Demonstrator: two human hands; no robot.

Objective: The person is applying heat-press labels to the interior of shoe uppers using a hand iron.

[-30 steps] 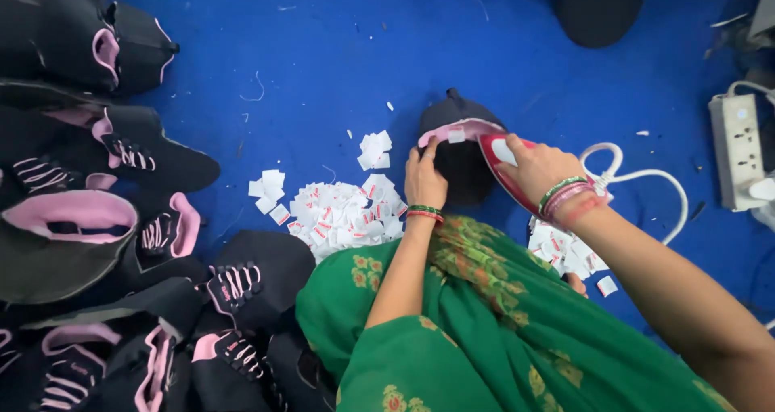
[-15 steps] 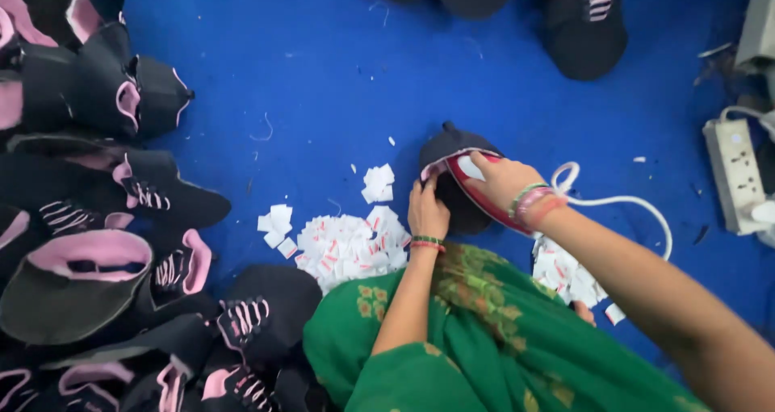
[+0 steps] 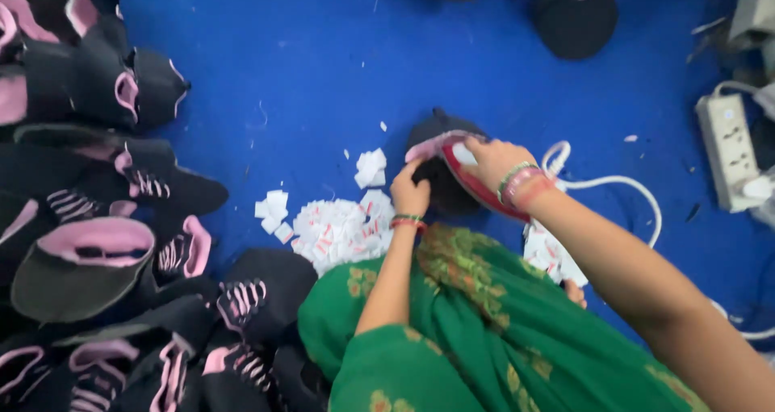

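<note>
On the blue floor, her right hand (image 3: 494, 160) grips the red iron (image 3: 476, 184) over a black cap (image 3: 442, 188). Left hand (image 3: 409, 192) pinches the cap's edge; best keep those fingers clear and the fabric flat.

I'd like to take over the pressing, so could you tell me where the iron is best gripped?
Grip the iron by its top handle, from above, as the right hand does: its flat sole faces down on the black cap, its cord trails right.
</note>
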